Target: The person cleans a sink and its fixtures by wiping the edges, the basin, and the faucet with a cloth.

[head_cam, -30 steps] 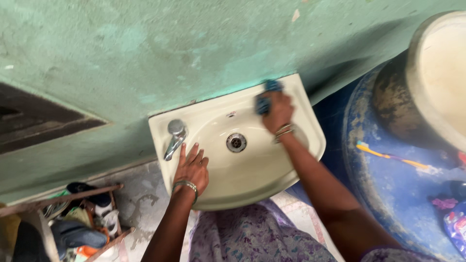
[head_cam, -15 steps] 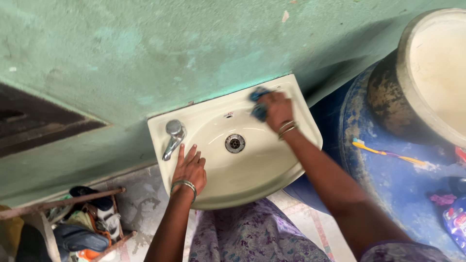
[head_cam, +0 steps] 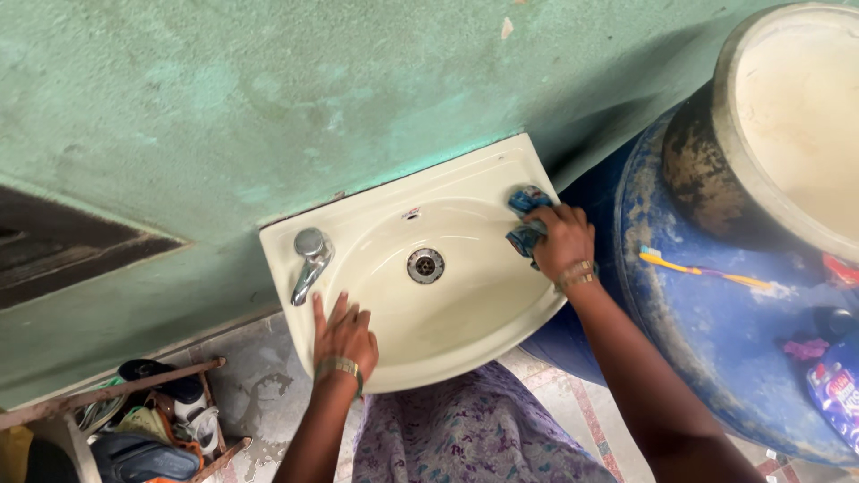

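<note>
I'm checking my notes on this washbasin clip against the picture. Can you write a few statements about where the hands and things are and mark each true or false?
1. The right hand grips a blue cloth at the right rim of the cream basin. True.
2. The left hand is turning the tap. False: it rests flat on the basin's front left rim, just below the tap.
3. A toothbrush lies on the blue drum to the right. True.
4. The drain is covered by the cloth. False: the drain is bare, with the cloth apart from it at the right rim.
5. Water is running from the tap. False: no stream shows.
</note>
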